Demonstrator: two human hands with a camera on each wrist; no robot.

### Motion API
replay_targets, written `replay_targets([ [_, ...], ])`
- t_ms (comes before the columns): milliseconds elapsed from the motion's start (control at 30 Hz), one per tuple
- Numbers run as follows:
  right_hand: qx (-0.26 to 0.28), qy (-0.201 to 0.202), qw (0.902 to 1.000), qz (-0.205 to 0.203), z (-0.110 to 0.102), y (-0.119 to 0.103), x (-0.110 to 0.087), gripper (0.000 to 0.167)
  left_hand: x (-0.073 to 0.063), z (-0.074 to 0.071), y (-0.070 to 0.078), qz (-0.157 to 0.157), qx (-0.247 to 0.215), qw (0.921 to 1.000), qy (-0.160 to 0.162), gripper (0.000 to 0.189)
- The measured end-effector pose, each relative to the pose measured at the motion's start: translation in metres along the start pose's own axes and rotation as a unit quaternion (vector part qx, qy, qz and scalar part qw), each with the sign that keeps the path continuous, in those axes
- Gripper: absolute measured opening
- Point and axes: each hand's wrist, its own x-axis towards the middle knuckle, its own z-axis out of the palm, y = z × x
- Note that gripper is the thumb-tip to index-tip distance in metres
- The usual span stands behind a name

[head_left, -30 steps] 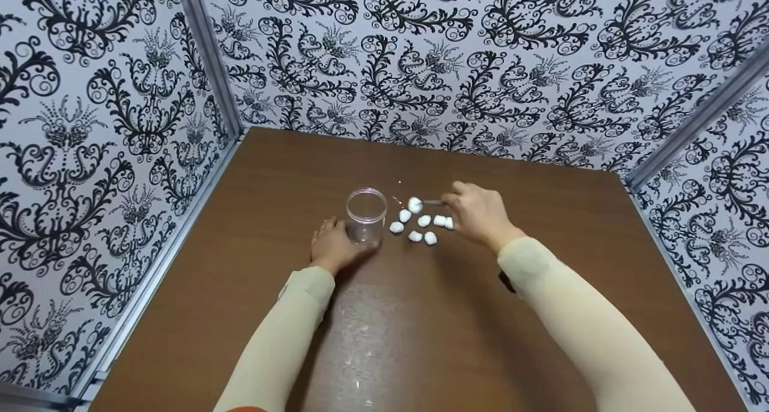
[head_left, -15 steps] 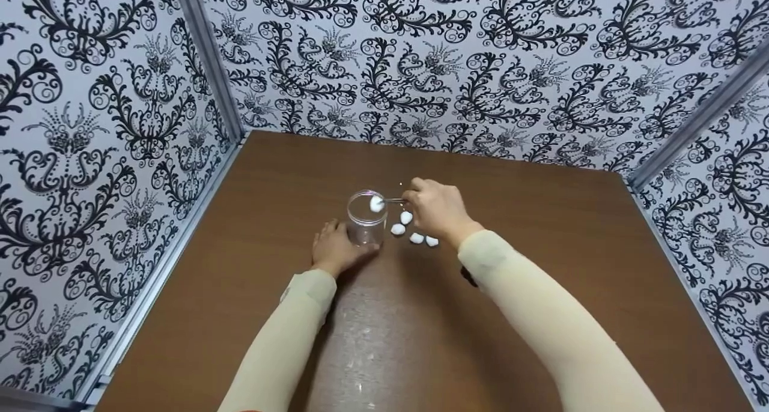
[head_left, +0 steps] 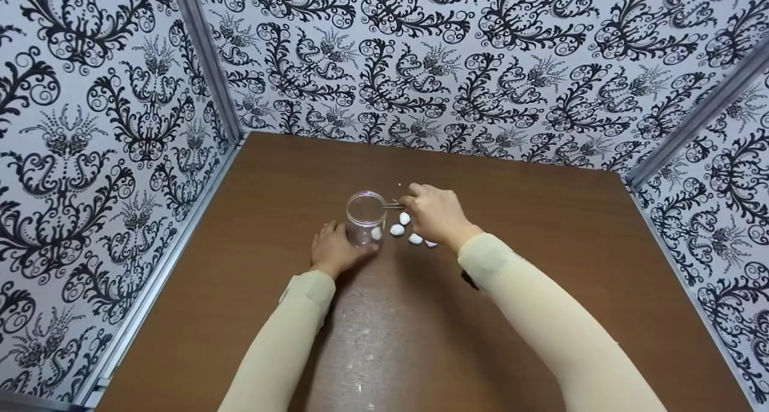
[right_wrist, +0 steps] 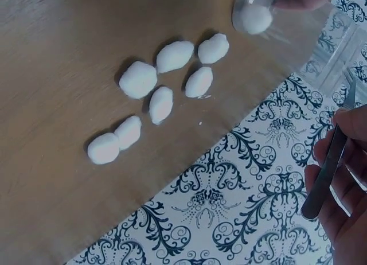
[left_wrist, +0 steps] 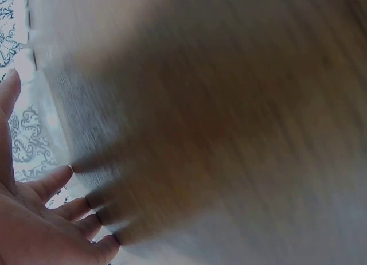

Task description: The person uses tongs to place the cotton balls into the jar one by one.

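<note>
A clear plastic jar [head_left: 366,220] stands upright on the brown table, with one white cotton ball [head_left: 376,233] low inside it. My left hand [head_left: 336,248] holds the jar near its base, thumb along the front and fingers on the left side. In the right wrist view the jar's ball [right_wrist: 256,18] shows through the wall. Metal tweezers [right_wrist: 328,176] are pinched in my right hand [head_left: 437,214], their tips at the jar's rim with nothing between them. Several cotton balls [right_wrist: 138,80] lie on the table right of the jar, partly hidden by my right hand in the head view.
The brown table [head_left: 252,178] meets patterned panels [head_left: 420,69] at its back and sides. Small white specks [head_left: 399,184] lie behind the cotton balls.
My right hand moved left to the jar with a cotton ball in the tweezers. The ball was let go and dropped into the jar. My left hand stayed in place.
</note>
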Motion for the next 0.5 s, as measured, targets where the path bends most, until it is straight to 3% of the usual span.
replay_targets([
  [233,0.006,0.026,0.9993,0.025,-0.009,0.031,-0.027,0.02,-0.001,0.0,0.001,0.005,-0.01,0.9999,0.001,0.095],
  [367,0.001,0.041,0.9987,0.032,-0.002,0.051,-0.056,0.016,-0.002,-0.001,0.001,0.005,-0.009,0.9999,0.004,0.095],
  [500,-0.001,0.029,0.9987,0.042,0.011,0.063,-0.086,0.015,-0.003,-0.001,0.001,0.008,-0.009,0.9999,0.009,0.096],
])
